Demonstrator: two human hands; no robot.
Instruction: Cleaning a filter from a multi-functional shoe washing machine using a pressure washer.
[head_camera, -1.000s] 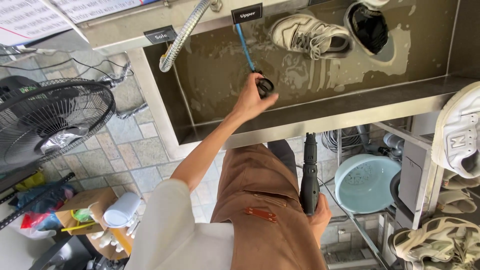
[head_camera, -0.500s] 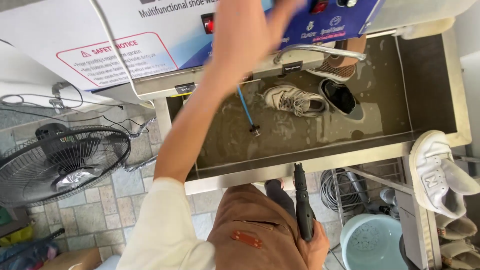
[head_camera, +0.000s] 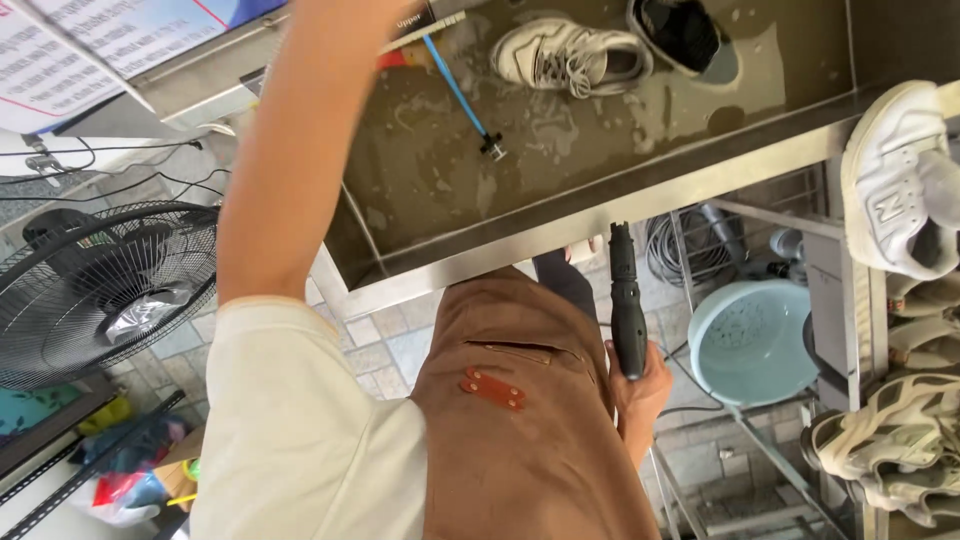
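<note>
My right hand (head_camera: 640, 395) hangs at my side, gripping a black spray gun (head_camera: 627, 300) that points up toward the steel sink's front rim (head_camera: 600, 215). My left forearm (head_camera: 300, 150) reaches up past the top edge of the view, so that hand is hidden. In the wet, soapy sink lie a white sneaker (head_camera: 570, 55) and a dark-lined shoe (head_camera: 690, 35). A blue hose with a black tip (head_camera: 465, 100) hangs loose into the sink.
A black floor fan (head_camera: 100, 290) stands at the left. Under the sink sit a light blue basin (head_camera: 750, 340) and coiled cable (head_camera: 680, 245). A rack at the right holds white sneakers (head_camera: 900, 190) and more shoes (head_camera: 890, 440). The floor is tiled.
My left hand let go of the blue hose tip in the sink and rose to the machine panel above, out of view. The right hand kept the spray gun.
</note>
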